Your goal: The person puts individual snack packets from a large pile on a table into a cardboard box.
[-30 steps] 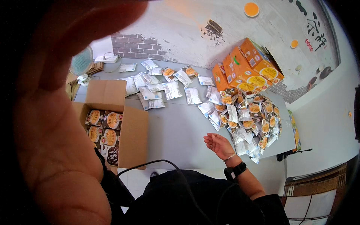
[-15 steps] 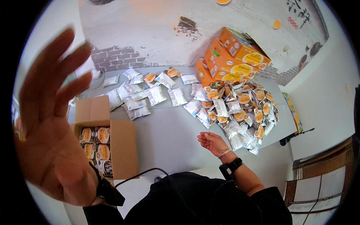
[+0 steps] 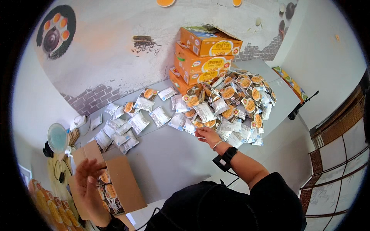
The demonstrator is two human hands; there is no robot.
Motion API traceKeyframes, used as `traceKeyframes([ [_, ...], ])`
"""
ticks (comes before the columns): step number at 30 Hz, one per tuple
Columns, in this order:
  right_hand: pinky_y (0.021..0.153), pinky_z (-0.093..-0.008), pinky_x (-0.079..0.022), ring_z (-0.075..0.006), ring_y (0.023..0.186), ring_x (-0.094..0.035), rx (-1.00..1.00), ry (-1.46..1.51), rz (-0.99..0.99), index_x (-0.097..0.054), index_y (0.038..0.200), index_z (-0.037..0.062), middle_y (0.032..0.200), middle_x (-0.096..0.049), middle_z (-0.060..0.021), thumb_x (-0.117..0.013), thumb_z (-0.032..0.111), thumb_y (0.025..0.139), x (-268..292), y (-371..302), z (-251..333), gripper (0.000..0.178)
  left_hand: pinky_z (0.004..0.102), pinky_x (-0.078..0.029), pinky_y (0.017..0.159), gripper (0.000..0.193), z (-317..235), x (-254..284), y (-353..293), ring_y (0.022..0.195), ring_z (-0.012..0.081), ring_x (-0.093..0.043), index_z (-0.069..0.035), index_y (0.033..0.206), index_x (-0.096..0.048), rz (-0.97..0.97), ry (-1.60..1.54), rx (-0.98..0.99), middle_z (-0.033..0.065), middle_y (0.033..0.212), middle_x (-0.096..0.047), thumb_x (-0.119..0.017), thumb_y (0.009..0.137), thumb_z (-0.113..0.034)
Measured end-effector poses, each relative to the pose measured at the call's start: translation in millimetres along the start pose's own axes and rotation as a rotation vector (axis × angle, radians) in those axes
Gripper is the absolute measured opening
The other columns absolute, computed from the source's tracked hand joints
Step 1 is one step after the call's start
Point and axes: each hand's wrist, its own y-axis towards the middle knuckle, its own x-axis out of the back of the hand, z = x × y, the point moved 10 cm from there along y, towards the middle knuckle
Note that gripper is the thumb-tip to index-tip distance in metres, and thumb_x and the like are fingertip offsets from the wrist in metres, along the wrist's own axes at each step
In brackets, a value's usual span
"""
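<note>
My left hand (image 3: 89,177) is over the left part of the carton (image 3: 126,184), fingers loosely spread and a bit curled, nothing in it that I can see. I'd keep it off the back flap (image 3: 90,150) — bump that and it might fold over the rows. The packets (image 3: 111,190) inside the carton look snug, printed faces up, so I wouldn't press hard on them. Beyond the carton and a touch right, loose packets (image 3: 138,122) lie scattered, mostly pale side up. Well right of the carton, my right hand (image 3: 208,135) is at the near edge of the pile (image 3: 231,104), fingers close together; can't tell if it's gripping or even touching anything. For this reach I'd go for a top packet, pinch it lightly and lift — tugging one from underneath would probably start a slide.
</note>
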Motion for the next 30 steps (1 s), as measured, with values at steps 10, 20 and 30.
traceKeyframes([
  [10,0.082,-0.0392,-0.042,-0.0338,0.094,-0.052,0.713,-0.743,-0.429,-0.052,0.106,0.0043,0.099,-0.055,-0.0192,-0.063,0.012,0.071,59,50,73,0.037,0.0307,-0.045,0.081,0.035,97,19,-32,0.096,0.0205,-0.055,-0.001,0.119,-0.042,-0.058,-0.167,0.313,0.0124,0.107,-0.055,-0.046,0.09,-0.019],
  [20,0.088,-0.044,-0.036,-0.0341,0.106,-0.043,0.824,-1.039,-0.762,-0.059,0.096,0.0119,0.115,-0.048,-0.0132,-0.058,-0.002,0.061,121,35,116,0.038,0.042,-0.041,0.09,0.041,123,39,-53,0.106,0.0307,-0.051,0.0,0.125,-0.04,-0.035,-0.258,0.353,0.0168,0.114,-0.053,-0.045,0.09,-0.02],
  [30,0.094,-0.0461,-0.03,-0.0276,0.12,-0.035,0.698,-1.362,-0.766,-0.062,0.09,0.0159,0.124,-0.045,-0.0064,-0.063,0.005,0.064,156,44,109,0.028,0.0402,-0.043,0.089,0.034,136,40,-54,0.105,0.0297,-0.052,0.001,0.12,-0.044,-0.129,-0.316,0.384,0.0179,0.111,-0.055,-0.043,0.091,-0.017],
])
